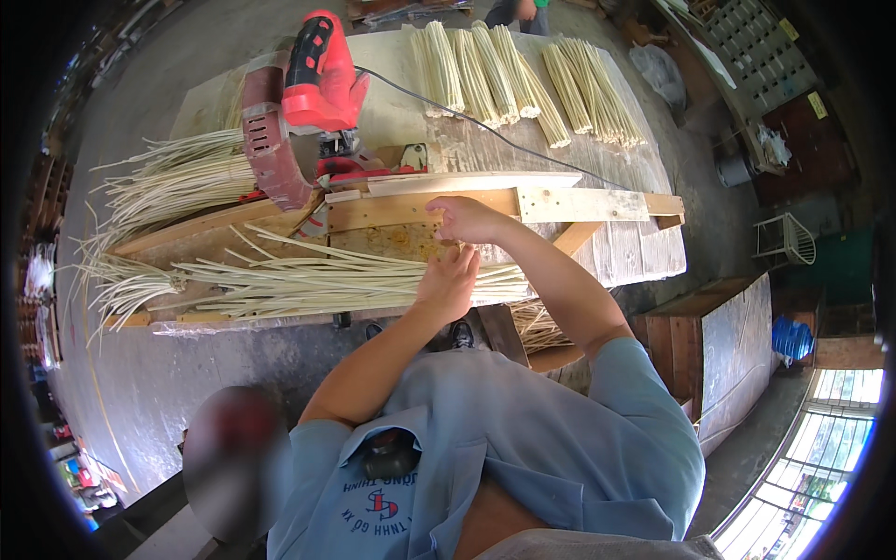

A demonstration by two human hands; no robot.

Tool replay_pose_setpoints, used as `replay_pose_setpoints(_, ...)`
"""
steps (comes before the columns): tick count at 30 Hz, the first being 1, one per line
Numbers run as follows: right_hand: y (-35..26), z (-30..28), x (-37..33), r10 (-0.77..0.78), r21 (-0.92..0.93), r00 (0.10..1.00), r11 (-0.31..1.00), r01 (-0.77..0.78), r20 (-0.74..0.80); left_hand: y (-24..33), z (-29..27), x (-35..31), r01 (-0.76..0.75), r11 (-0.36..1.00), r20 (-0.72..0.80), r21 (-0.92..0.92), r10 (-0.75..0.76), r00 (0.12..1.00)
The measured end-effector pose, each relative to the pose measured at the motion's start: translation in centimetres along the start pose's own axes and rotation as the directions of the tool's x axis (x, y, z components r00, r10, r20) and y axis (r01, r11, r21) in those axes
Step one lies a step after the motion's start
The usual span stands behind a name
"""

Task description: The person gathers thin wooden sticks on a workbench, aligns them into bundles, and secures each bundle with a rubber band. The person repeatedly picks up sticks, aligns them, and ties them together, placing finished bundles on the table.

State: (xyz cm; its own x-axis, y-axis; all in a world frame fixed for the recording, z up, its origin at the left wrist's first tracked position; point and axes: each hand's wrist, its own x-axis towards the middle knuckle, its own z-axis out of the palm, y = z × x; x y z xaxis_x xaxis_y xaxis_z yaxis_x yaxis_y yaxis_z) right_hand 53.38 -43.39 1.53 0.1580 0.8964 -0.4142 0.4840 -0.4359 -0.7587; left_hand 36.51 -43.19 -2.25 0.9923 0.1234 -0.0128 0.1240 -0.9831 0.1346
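My left hand (450, 282) is closed just above the near pile of thin pale canes (355, 283); what its fingers hold, if anything, I cannot make out. Right beyond it is my right hand (469, 220), its fingers curved and apart over the wooden guide rail (373, 211), with nothing visible in them. A red and black miter saw (322, 79) with a dark red blade guard (271, 140) stands to the left of my hands, at the far side of the rail. The canes lie lengthwise along the table's near edge, their tips fanned out to the left.
Bundles of cut canes (476, 75) lie at the table's far side, with another bundle (593, 91) to their right. More long canes (187, 177) spread behind the saw. A black cable (485, 124) crosses the table (644, 247). A wooden box (719, 345) stands at the right.
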Motion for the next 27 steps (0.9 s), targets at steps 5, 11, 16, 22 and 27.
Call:
replay_pose_setpoints(5,-0.9,-1.0,-0.6,0.066,-0.03,0.998,0.997,-0.066,0.012,-0.3,0.4,-0.3,0.029,0.998,-0.009,0.047,-0.028,1.0)
replay_pose_setpoints(11,-0.1,-4.2,-4.4,0.107,-0.039,0.993,0.993,-0.109,-0.045,-0.1,-0.5,0.0,0.025,0.998,0.023,-0.059,-0.024,0.999)
replay_pose_setpoints(16,3.9,-6.4,-8.7,0.265,0.117,0.964,0.958,-0.262,-0.007,-0.3,0.5,-0.1,0.009,0.995,-0.058,-0.097,-0.014,0.998)
replay_pose_setpoints(22,10.2,-7.2,-12.1,0.227,0.26,0.967,0.946,-0.191,-0.117,-0.4,1.1,0.1,0.011,0.999,-0.086,-0.05,-0.016,0.996)
replay_pose_setpoints(27,9.5,-6.3,-14.0,0.377,0.358,0.914,0.883,-0.304,-0.153,-0.3,0.4,0.3,-0.009,0.999,-0.036,-0.035,0.008,0.999)
